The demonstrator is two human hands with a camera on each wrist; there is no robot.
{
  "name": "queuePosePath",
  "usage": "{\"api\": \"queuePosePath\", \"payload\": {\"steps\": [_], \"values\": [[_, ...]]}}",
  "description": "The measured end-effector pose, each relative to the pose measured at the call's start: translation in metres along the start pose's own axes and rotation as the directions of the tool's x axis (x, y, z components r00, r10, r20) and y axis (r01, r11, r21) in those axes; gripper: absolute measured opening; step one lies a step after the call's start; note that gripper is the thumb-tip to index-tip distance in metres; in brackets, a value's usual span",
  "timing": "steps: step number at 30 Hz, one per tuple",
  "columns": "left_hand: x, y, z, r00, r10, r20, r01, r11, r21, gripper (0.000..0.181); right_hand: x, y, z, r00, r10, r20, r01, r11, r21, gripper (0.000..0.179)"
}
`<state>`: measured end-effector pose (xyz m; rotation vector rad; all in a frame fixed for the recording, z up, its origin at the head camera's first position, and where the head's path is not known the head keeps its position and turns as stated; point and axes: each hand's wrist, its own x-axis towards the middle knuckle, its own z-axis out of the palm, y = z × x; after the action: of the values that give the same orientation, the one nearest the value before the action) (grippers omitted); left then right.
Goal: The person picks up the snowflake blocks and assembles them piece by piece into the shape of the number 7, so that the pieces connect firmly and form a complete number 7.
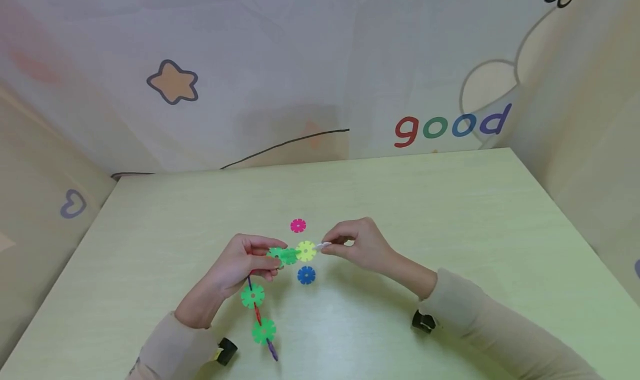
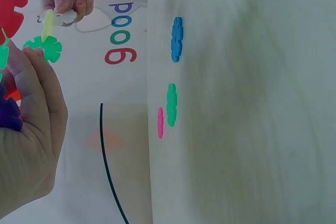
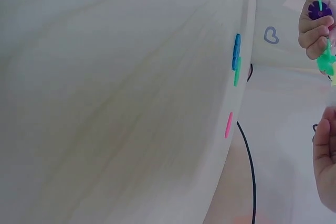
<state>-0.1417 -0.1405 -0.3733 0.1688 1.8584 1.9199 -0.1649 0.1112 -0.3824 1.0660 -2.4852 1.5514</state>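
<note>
Apparently fitting a white disc [image 1: 324,245] onto the yellow disc [image 1: 306,251] at the free end of a chain of slotted discs [image 1: 252,295], near the middle of the head view. Gripping the chain with the left hand [image 1: 240,266], with clamped fingers curled round the green part just left of the yellow disc. Pinching the white disc between thumb and fingers of the right hand [image 1: 362,245], just right of the joint. Touching the yellow rim with it, or nearly, and set roughly crosswise to it in the left wrist view; cannot tell from any view how deep in the slot, if at all.

Note below the left hand, toward the bottom of the head view, two green discs [image 1: 264,326] with a red disc [image 1: 257,313] seen edge-on between them, and a purple disc [image 1: 272,350] at the tail. Spot also, loose on the table [image 1: 425,213], a pink disc [image 1: 298,221] just above the joint and a blue disc [image 1: 306,270] just below it. Add a loose green disc [image 2: 171,104], plain beside the pink one in the left wrist view but hard to separate from the held green pieces in the head view.

Probably calls next for steadying the left grip, turning the white disc to match slot with slot, then pressing straight in without bending the chain. Best to loosen the right fingers only after testing the joint with a light tug.
</note>
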Motion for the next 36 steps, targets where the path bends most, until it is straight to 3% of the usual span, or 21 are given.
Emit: {"api": "queuePosePath", "payload": {"steps": [16, 24, 36], "values": [[-0.0009, 0.0055, 0.0037, 1.0, -0.004, 0.017, 0.004, 1.0, -0.017, 0.037, -0.0018, 0.0005, -0.0032, 1.0, -0.012, -0.023, 0.014, 0.996, 0.087, 0.01], [-0.0009, 0.0045, 0.0039, 1.0, 0.002, 0.03, -0.002, 1.0, -0.008, 0.039, -0.0011, -0.0004, -0.0019, 0.998, -0.028, -0.051, 0.032, 0.997, 0.076, 0.008], [-0.0014, 0.001, 0.0019, 0.995, 0.023, 0.094, -0.02, 0.999, -0.037, 0.04, 0.0006, -0.0002, -0.0037, 0.996, 0.067, -0.061, -0.06, 0.993, 0.1, 0.01]]}}
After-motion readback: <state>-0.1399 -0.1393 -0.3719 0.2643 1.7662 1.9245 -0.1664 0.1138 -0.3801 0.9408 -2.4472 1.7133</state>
